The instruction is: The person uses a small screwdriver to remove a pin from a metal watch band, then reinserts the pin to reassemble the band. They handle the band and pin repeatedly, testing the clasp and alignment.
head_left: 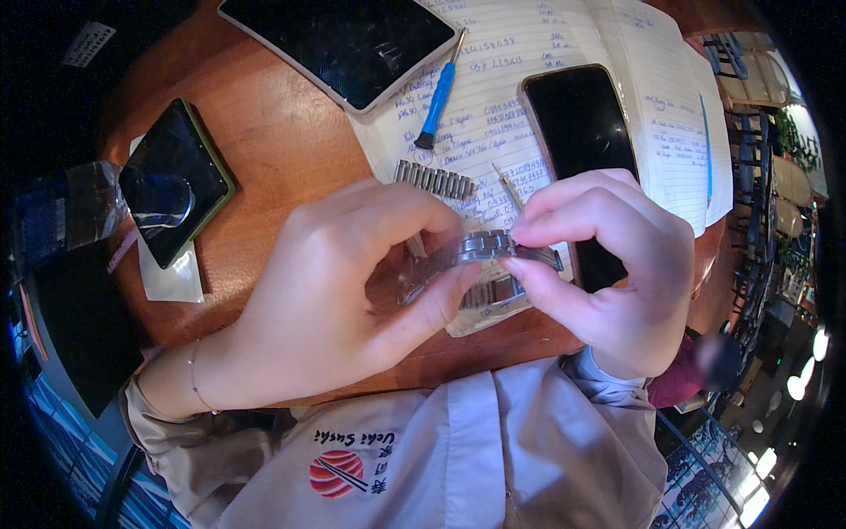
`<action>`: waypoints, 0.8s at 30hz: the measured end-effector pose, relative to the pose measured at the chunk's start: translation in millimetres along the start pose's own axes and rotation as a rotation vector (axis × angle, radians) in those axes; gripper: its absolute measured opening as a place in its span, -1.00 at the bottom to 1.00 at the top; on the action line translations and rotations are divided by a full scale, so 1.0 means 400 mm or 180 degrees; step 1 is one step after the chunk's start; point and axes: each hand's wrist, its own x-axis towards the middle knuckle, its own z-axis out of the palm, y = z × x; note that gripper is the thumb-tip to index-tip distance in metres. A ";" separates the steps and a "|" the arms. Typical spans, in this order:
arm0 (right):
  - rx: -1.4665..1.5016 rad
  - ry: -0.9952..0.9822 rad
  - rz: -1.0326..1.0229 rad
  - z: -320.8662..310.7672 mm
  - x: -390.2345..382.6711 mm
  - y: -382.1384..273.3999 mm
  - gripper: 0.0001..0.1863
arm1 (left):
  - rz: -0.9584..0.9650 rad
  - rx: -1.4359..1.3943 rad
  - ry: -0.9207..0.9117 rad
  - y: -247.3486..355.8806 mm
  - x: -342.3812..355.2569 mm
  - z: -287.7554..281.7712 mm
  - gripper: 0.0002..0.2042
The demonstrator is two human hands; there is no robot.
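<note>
A silver metal watch band [486, 245] is pinched between my two hands above the front of an open notebook [656, 53]. My left hand [339, 264] grips its left part between thumb and fingers. The thumb and fingertips of my right hand [621, 260] close on its right part, where a short end sticks out past them. Just beyond my left fingers, a row of silver band links [434, 180] lies on the page, partly hidden by that hand. A thin metal pointed piece [506, 187] rests beyond the right fingertips; its lower end is covered.
A blue-handled screwdriver [438, 99] lies on the notebook beside a large dark tablet [352, 44]. One black phone [582, 123] is on the right page; a green-edged phone [181, 181] sits left on the wooden table [251, 132]. Another person [679, 375] is in the background at right.
</note>
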 end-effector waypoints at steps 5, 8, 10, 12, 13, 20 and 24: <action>0.0073 0.0051 -0.0081 0.003 0.001 0.002 -0.76 | -0.0061 -0.0125 0.0011 0.007 -0.006 -0.005 -0.83; 0.0104 0.0052 -0.0115 0.001 0.002 0.003 -0.76 | -0.0014 -0.0179 0.0050 0.007 -0.006 -0.005 -0.84; 0.0159 0.0047 -0.0078 0.001 0.002 0.002 -0.76 | 0.0132 -0.0158 0.0100 0.003 -0.004 -0.005 -0.85; 0.0176 0.0027 -0.0095 -0.001 0.003 0.002 -0.76 | 0.0378 -0.0101 0.0189 -0.007 -0.002 0.000 -0.85; 0.0188 0.0017 -0.0108 -0.002 0.003 0.002 -0.76 | 0.0391 -0.0112 0.0172 -0.005 -0.002 -0.001 -0.85; 0.0092 0.0032 -0.0249 -0.006 0.005 -0.004 -0.73 | 0.0481 0.0082 0.0167 0.014 -0.004 -0.011 -0.82; -0.0061 0.0178 -0.0548 0.001 0.000 -0.008 -0.69 | 0.0841 0.0390 0.0408 0.007 -0.001 -0.003 -0.81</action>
